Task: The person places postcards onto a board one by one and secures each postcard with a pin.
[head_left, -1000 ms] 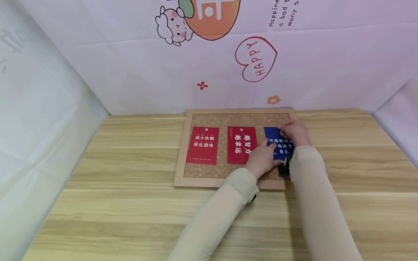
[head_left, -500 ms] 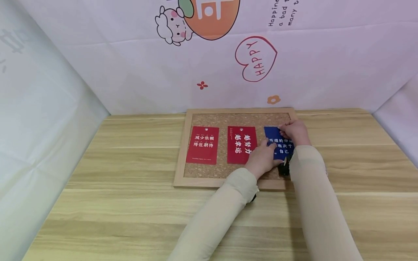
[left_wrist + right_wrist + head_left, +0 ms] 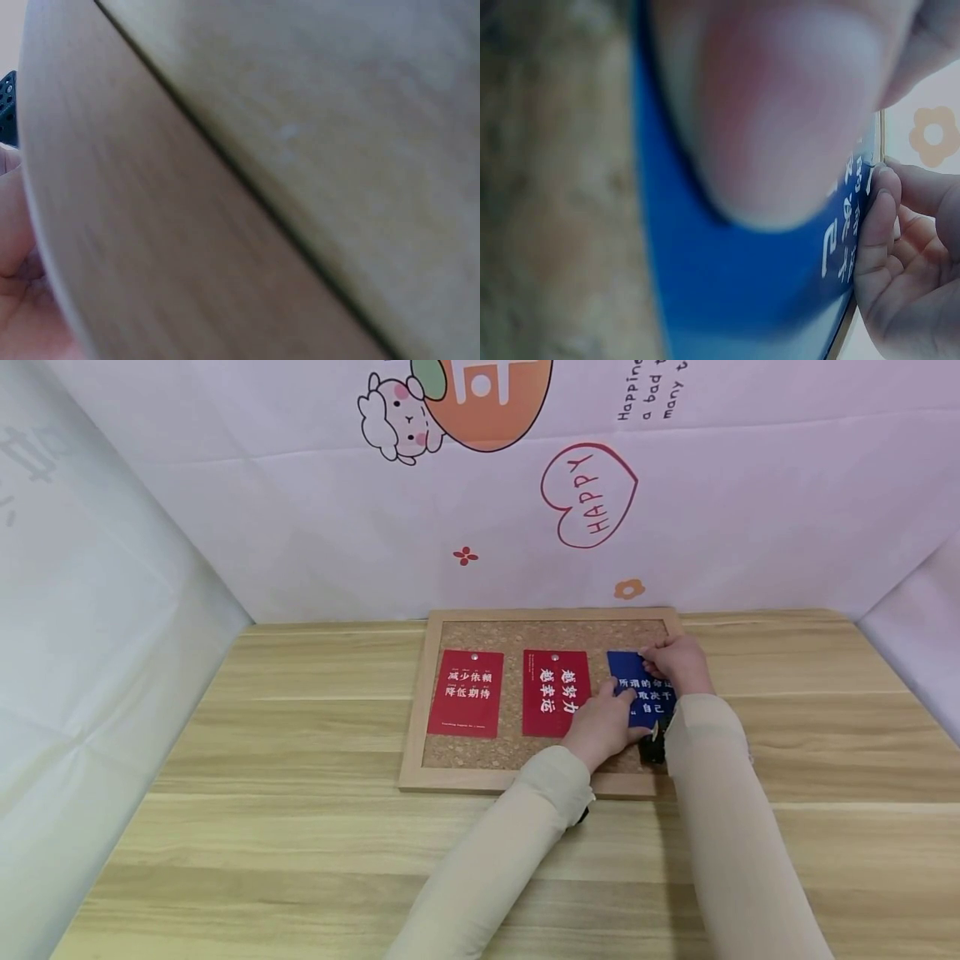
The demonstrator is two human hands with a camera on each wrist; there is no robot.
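Observation:
A blue card (image 3: 641,697) with white characters lies at the right end of a framed cork board (image 3: 510,752). My left hand (image 3: 602,727) rests on the card's lower left, its fingers spread and its thumb along the bottom edge. At the top middle of the card, my right hand (image 3: 677,662) pinches thumb and fingertip together on what seems a small pin, mostly hidden. That thumb of the left hand looms over the blue card in the right wrist view, with the right hand (image 3: 911,262) behind. The left wrist view mainly shows the wooden frame (image 3: 142,180).
Two red cards, one at the left (image 3: 466,714) and one in the middle (image 3: 536,714), hang on the cork, each with a round pin at its top. The board lies on a wood-grain table (image 3: 300,827). A printed white cloth (image 3: 337,543) stands behind.

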